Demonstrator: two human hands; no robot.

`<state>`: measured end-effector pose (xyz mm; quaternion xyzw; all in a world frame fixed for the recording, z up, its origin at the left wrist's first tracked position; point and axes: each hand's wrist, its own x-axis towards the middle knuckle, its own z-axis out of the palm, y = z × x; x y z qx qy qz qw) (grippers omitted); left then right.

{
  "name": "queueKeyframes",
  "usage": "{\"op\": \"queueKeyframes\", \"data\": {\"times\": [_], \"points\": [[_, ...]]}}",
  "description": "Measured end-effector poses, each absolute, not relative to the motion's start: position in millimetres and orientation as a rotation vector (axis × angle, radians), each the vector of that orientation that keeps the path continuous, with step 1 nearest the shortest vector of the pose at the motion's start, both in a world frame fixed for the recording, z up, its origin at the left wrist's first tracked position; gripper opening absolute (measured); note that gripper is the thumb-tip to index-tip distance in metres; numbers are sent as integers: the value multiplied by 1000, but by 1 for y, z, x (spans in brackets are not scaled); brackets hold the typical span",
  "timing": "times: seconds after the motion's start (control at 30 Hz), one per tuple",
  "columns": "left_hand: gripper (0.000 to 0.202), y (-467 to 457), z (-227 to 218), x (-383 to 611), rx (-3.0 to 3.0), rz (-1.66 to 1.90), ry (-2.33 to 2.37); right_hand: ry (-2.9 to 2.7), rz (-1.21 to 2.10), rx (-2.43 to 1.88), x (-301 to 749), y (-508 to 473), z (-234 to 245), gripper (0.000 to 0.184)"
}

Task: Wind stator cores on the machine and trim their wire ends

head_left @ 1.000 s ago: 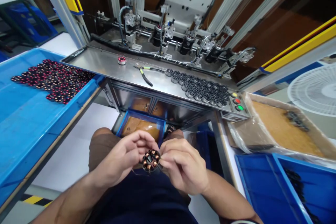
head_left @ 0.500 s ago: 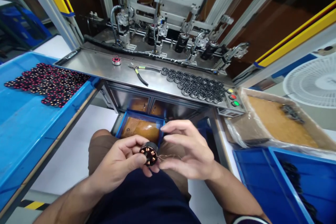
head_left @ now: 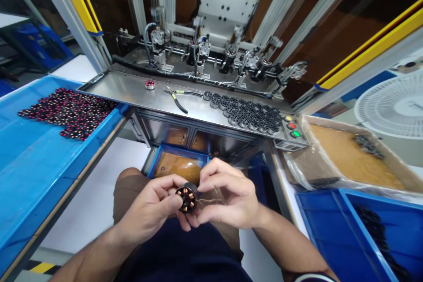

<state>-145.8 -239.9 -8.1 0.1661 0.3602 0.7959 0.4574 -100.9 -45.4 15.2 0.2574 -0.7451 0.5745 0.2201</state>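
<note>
My left hand [head_left: 153, 202] is closed around a motor stator [head_left: 187, 199], a black ring with copper windings whose open face is turned toward me. Thin copper wires [head_left: 211, 202] trail from its right side, toward my other palm. My right hand [head_left: 229, 194] is curved around these wires, its thumb and fingers apart. The index fingertip lies close against the stator's rim; whether it presses there I cannot tell. Both hands are above my lap, in front of the metal bench [head_left: 122, 86].
On the bench are a red-and-silver wound part [head_left: 150, 84], cutting pliers [head_left: 178, 99], rows of black rings [head_left: 244, 112] and push buttons [head_left: 292, 127]. A blue tray [head_left: 36, 163] of stators stands left. A cardboard box [head_left: 350, 154] and blue bin [head_left: 327, 216] are right; machine fixtures [head_left: 228, 55] stand behind.
My right hand has moved left and closer to the stator, its fingers less spread. The stator stays in my left hand. The whole view has shifted slightly.
</note>
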Motion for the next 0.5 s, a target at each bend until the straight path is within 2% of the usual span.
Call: {"op": "queueKeyframes", "data": {"times": [0.13,0.27,0.43,0.5], "points": [[25,-239,-9,-146,413,1957,893,-2005,1485,725,-97,-52,17,19],[21,-241,-10,-145,416,1999,932,-2066,1353,613,-91,-59,25,14],[49,-240,-8,-146,472,2282,885,-2116,1406,355,-90,-64,36,9],[50,-235,-7,-150,440,2343,841,-2120,1441,401,-92,-64,40,8]]}}
